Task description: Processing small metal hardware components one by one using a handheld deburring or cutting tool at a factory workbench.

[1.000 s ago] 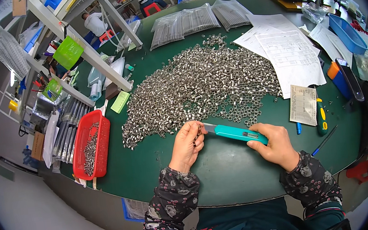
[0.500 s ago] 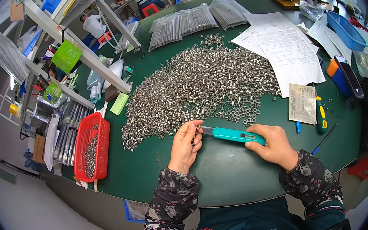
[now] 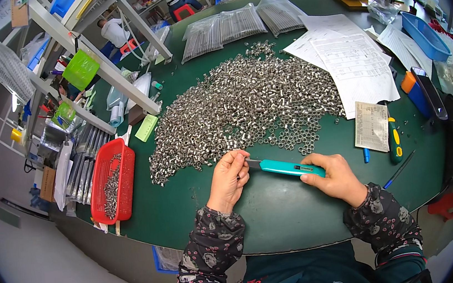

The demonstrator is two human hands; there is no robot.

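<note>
Head | right grip [image 3: 338, 177] clamped on teal knife [image 3: 281, 166] | left grip [image 3: 227, 181] together, contents unclear | papers [image 3: 357, 68] printed, illegible

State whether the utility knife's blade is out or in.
Out: the grey blade shows beyond the teal handle, toward the left hand.

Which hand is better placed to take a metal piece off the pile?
Probably the left hand: it is close to the near edge of the pile of metal pieces. The right hand is near too, but grips the teal knife.
</note>
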